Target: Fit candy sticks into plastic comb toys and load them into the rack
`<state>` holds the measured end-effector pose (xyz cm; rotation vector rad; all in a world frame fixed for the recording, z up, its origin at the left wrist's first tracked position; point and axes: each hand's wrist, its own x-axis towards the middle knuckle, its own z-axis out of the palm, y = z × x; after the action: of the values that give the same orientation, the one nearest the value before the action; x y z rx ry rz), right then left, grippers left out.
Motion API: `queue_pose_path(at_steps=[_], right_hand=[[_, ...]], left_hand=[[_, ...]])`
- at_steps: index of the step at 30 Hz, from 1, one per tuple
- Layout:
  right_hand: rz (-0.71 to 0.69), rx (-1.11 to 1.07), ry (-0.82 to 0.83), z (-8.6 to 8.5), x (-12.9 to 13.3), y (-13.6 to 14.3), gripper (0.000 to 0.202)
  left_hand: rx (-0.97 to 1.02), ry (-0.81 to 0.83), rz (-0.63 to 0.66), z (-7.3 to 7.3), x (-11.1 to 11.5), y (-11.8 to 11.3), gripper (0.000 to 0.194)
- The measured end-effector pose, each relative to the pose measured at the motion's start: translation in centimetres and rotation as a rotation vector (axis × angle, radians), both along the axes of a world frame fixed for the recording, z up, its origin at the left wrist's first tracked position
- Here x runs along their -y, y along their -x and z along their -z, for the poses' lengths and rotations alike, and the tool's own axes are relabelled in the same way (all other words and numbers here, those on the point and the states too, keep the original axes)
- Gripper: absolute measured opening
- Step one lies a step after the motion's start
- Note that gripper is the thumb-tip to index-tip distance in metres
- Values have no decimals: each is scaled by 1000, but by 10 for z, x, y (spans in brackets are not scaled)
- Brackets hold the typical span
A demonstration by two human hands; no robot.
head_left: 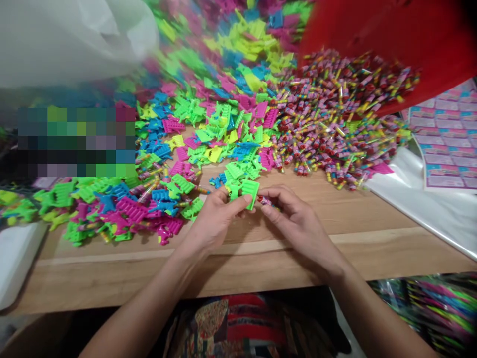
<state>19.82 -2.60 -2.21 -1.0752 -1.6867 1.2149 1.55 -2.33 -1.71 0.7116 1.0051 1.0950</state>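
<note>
The green toy (250, 194) is standing nearly upright above the surface (298, 238), its ridged face turning toward the right hand. The left hand (219, 216) is pinching it; the right hand (294, 216) is gripping a small candy tube (265, 200) that is pointing toward the toy.

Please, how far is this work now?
Possibly done: the near-left pile, which mixes plastic pieces and small tubes; joins are unclear. In hand: a green piece in the left hand, a pink-labelled tube in the right hand. Seemingly remaining: the large plastic heap and tube heap beyond.
</note>
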Motion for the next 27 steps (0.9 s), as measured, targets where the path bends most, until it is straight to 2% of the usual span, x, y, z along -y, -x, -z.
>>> queue_pose_path(at_steps=[7,12,15,21,27], right_hand=[[69,-152,114,1,0,1,27],[37,-172,134,0,3,2,22],[35,-137,103,-3,4,0,19],[2,9,-87,-8,1,-5,15],[-22,-63,-3,-4,1,-9,15]], left_hand=[[31,47,-27,-2,5,-6,34],[107,85,-32,-5,9,-9,35],[122,83,-49,-6,9,-10,35],[175,125,-15,-3,11,-9,33],[195,138,7,1,13,-12,30]])
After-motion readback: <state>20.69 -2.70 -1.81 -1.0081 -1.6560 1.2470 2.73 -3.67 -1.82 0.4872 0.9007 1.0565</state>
